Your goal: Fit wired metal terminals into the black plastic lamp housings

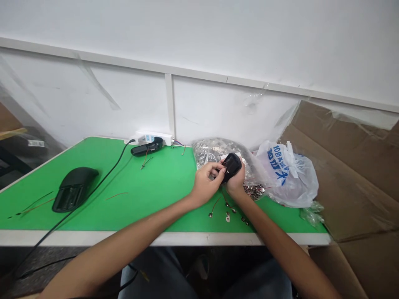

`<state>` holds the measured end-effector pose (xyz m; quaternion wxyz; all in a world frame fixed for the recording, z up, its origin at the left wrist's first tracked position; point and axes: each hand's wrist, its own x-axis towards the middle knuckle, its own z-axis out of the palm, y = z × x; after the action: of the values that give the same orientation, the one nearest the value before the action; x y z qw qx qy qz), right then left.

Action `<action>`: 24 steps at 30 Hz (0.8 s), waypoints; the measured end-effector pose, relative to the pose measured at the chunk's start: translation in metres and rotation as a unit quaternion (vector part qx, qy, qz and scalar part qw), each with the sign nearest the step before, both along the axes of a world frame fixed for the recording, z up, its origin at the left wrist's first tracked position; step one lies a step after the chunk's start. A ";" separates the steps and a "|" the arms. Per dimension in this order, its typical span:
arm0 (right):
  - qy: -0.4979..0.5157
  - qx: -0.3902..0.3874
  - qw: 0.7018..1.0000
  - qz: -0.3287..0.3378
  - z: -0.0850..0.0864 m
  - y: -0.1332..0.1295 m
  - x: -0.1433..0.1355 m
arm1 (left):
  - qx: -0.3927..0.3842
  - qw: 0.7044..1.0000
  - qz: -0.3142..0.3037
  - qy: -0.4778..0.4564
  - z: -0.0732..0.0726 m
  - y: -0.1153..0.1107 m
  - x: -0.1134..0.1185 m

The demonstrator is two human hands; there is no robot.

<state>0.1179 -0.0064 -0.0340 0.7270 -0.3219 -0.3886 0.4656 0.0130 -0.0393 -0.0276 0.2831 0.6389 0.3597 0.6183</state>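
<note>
A small black computer mouse [234, 163] is held above the green table mat, its underside facing me. My right hand [237, 182] is closed around its far right side. The thumb and fingers of my left hand [207, 181] are pinched together at the mouse's near left edge; whatever is between them is too small to make out. Below the hands, several small metal contacts [227, 216], some with thin wires, lie on the mat. A heap of metal contacts [254, 192] spills from a clear plastic bag [215, 146] just behind.
An arched black mouse [75, 187] rests at the left, and a folded one [146, 148] by a white power strip [156, 137]. A black cable [109, 170] crosses the green mat [162, 182]. A white plastic bag [296, 182] and a cardboard box [346, 178] stand right.
</note>
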 end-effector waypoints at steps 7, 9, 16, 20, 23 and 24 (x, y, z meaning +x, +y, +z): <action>-0.125 0.141 0.981 0.033 0.030 -0.013 0.030 | 0.041 0.992 -0.105 0.054 0.013 0.009 -0.016; -0.137 0.136 0.978 0.077 0.037 -0.017 0.039 | 0.054 0.987 -0.121 0.087 0.013 0.015 -0.023; -0.174 0.153 0.965 0.122 0.038 -0.023 0.048 | 0.205 0.940 -0.124 0.241 0.011 0.026 -0.045; -0.193 0.142 0.961 0.139 0.035 -0.022 0.049 | 0.256 0.905 -0.124 0.317 0.010 0.028 -0.048; -0.191 0.132 0.961 0.151 0.037 -0.023 0.049 | 0.265 0.899 -0.124 0.324 0.008 0.028 -0.048; -0.189 0.129 0.961 0.154 0.037 -0.023 0.048 | 0.265 0.900 -0.123 0.323 0.008 0.028 -0.048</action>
<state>0.1663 -0.0294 0.0032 0.5957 -0.2435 -0.6205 0.4482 -0.0346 -0.0109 -0.0197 0.0451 0.8939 0.1730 0.4111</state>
